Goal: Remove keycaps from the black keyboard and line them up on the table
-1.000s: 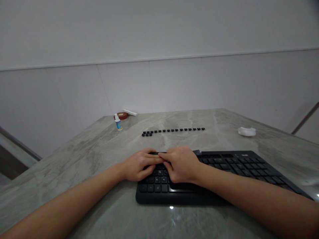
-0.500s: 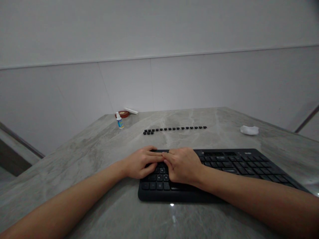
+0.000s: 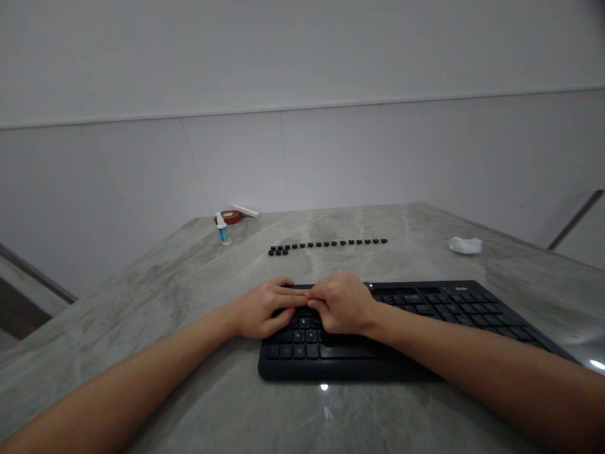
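A black keyboard (image 3: 387,353) lies on the grey marbled table, partly covered by my hands and right forearm. My left hand (image 3: 265,309) rests on its upper left part, fingers stretched to the right and thumb apart. The tip of its index finger meets the fingers of my right hand (image 3: 344,304), which is curled closed over the left keys. Whatever those curled fingers hold is hidden. Below them, a few key positions (image 3: 303,323) show pale marks, as if their caps are off. Behind the keyboard, small black keycaps (image 3: 326,243) stand in a row, with three more in front at its left end.
A small white bottle with a blue label (image 3: 224,231) stands at the back left. Behind it lie a reddish-brown object (image 3: 230,217) and a white strip (image 3: 246,210). A crumpled white tissue-like piece (image 3: 466,245) lies at the right. A wall borders the table's far edge.
The view has shifted slightly, so everything sits a little farther left. My right hand has lifted or drawn back a little, baring more of the space bar. My left hand keeps its place on the keyboard.
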`<action>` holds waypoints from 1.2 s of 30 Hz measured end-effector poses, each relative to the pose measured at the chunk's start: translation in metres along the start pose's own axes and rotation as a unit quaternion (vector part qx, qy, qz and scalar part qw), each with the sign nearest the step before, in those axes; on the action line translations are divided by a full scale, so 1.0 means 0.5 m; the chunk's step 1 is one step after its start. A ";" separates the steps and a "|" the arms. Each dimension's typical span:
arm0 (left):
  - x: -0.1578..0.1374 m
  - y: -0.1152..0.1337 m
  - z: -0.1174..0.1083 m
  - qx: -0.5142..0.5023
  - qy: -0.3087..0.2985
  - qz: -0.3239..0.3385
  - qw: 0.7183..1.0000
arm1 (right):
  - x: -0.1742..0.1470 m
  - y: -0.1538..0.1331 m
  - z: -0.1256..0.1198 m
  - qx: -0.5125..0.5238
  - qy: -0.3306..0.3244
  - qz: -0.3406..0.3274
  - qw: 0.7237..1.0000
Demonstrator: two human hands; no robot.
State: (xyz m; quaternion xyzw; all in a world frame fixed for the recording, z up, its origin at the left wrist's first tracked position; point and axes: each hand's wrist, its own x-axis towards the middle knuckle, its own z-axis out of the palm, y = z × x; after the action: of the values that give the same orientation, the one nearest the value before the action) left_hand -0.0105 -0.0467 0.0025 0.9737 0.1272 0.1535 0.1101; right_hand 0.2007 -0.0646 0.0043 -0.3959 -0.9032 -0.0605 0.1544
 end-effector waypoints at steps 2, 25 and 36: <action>0.001 0.000 0.000 -0.004 0.004 0.003 1.000 | -0.001 -0.007 -0.001 -0.016 0.007 0.008 1.000; -0.007 -0.005 0.009 0.050 0.064 0.027 0.996 | -0.018 0.018 0.014 0.032 0.100 -0.034 0.994; -0.013 -0.012 0.017 0.064 0.107 0.042 0.991 | -0.015 0.019 0.008 0.052 0.070 -0.011 0.996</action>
State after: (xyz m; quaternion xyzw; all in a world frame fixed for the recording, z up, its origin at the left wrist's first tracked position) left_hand -0.0152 -0.0445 -0.0086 0.9613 0.1072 0.2525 0.0274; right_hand 0.2114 -0.0621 -0.0022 -0.3720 -0.8964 -0.0424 0.2372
